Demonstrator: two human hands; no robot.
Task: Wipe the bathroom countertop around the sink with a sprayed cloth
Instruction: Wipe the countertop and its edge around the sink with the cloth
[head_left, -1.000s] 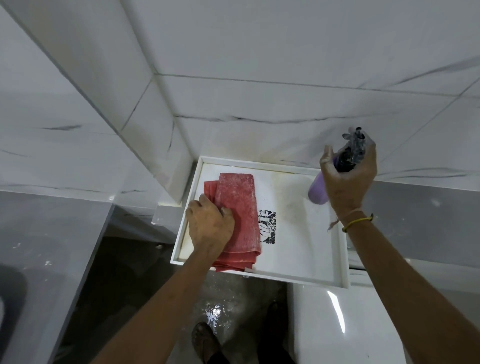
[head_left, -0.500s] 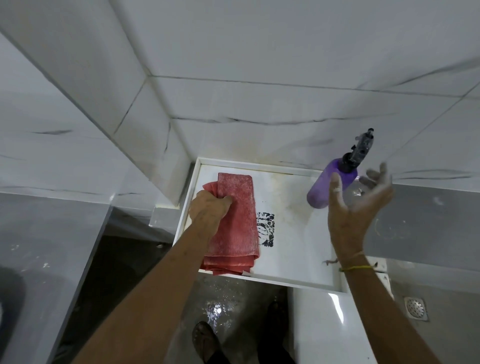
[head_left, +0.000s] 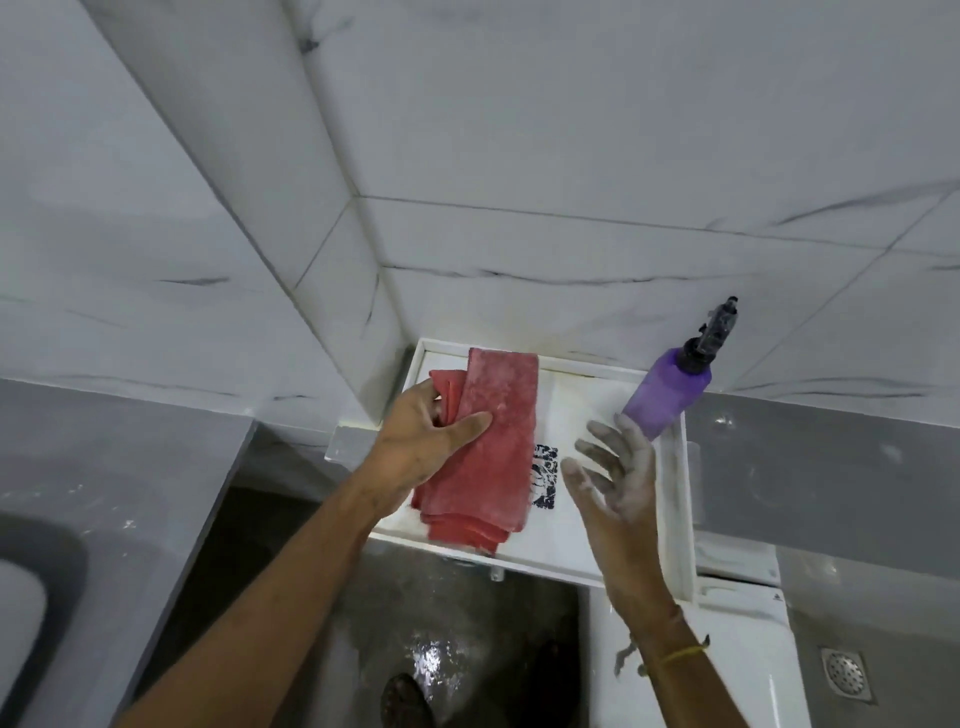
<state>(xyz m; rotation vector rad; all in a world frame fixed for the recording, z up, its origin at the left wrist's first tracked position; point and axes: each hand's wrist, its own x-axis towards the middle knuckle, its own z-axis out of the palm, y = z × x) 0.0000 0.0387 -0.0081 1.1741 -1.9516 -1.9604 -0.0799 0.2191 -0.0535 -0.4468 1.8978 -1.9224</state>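
Note:
A folded red cloth (head_left: 493, 457) lies on a white tray-like shelf (head_left: 613, 551) in the wall corner. My left hand (head_left: 431, 436) grips the cloth's left edge, thumb on top, and lifts that side. A purple spray bottle (head_left: 667, 395) with a black nozzle stands at the shelf's back right corner. My right hand (head_left: 615, 473) hovers open over the shelf, palm facing left, just below the bottle and apart from it. At the far left, the grey countertop (head_left: 119, 499) shows the dark rim of the sink (head_left: 52, 582).
Marble-patterned wall tiles rise behind the shelf. A black printed mark (head_left: 544, 475) sits on the shelf beside the cloth. Below are a wet dark floor (head_left: 457, 623), my shoe (head_left: 405, 701), a white fixture (head_left: 753, 649) and a floor drain (head_left: 847, 673) at the right.
My right hand let go of the spray bottle, which now stands on the shelf, and dropped lower, toward the cloth. My left hand closed on the cloth's left edge and raised it.

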